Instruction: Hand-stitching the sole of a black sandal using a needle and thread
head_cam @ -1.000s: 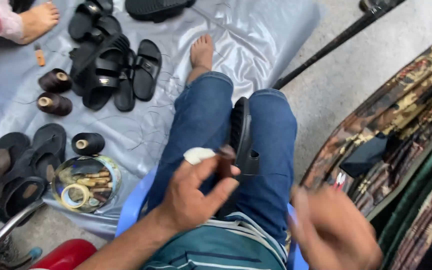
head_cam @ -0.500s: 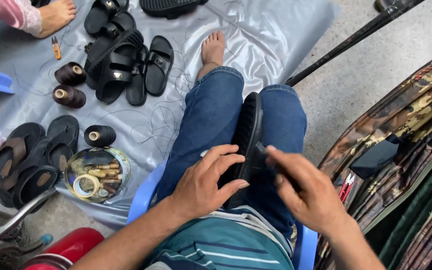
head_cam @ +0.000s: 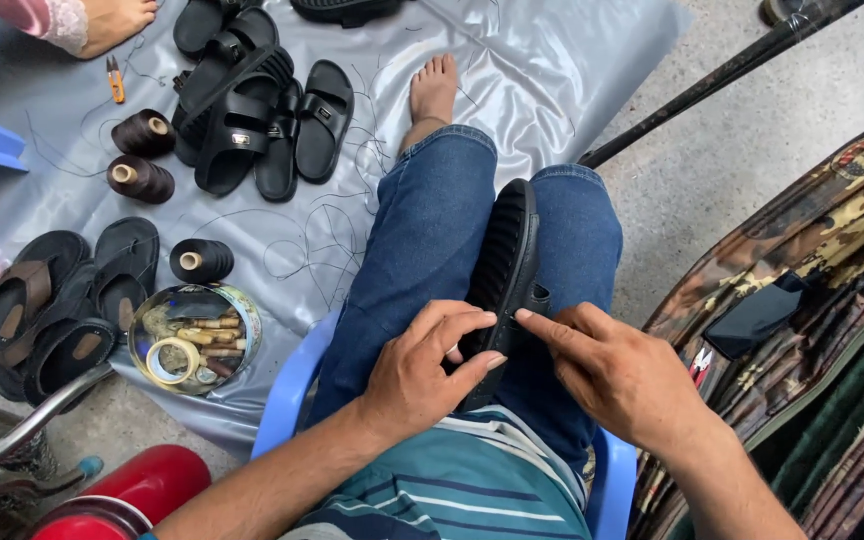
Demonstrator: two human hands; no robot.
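Black sandal (head_cam: 505, 265) lies sole-up between the denim knees, left hand (head_cam: 422, 375) gripping its near end, right hand (head_cam: 617, 375) pinching its edge. Far left: sandal pile (head_cam: 242, 110), round tin (head_cam: 195, 337), thread spools (head_cam: 140, 155).

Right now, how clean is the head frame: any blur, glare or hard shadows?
Head view: sharp throughout, both hands crisp on the black sandal; soft even daylight, no hard shadows; mild sheen on the grey plastic sheet; slight wide-angle stretch at the edges.
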